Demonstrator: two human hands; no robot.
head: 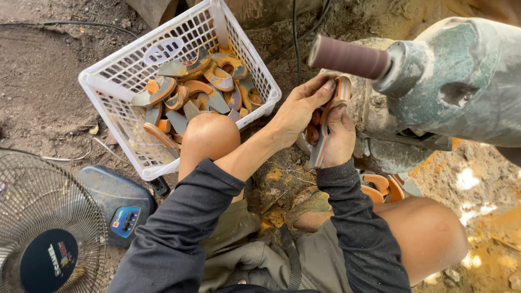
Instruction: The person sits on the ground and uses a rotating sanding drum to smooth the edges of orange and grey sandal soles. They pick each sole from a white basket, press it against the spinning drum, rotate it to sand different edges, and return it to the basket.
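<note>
i hold a stack of orange and grey shoe soles (325, 122) between both hands, just below the brown sanding drum (347, 56) that sticks out from the green motor (461, 81). my left hand (298, 106) is clamped over the top and near side of the stack, fingers stretched along its upper edge, and my right hand (341, 135) grips it from the far side with the thumb pressed on the striped edge. the stack stands on its edge, tilted a little, close under the drum but not touching it as far as i can tell. my left knee (209, 138) sits bare in front of a white plastic basket (108, 89) on the dirt, and the basket holds a loose heap of more soles (201, 89) in the same orange and grey. a few other soles (380, 187) lie on the ground under my right forearm, beside my right knee (429, 233). a floor fan (49, 228) with a blue base stands at my lower left, and a black cable (296, 38) runs up past the basket.
</note>
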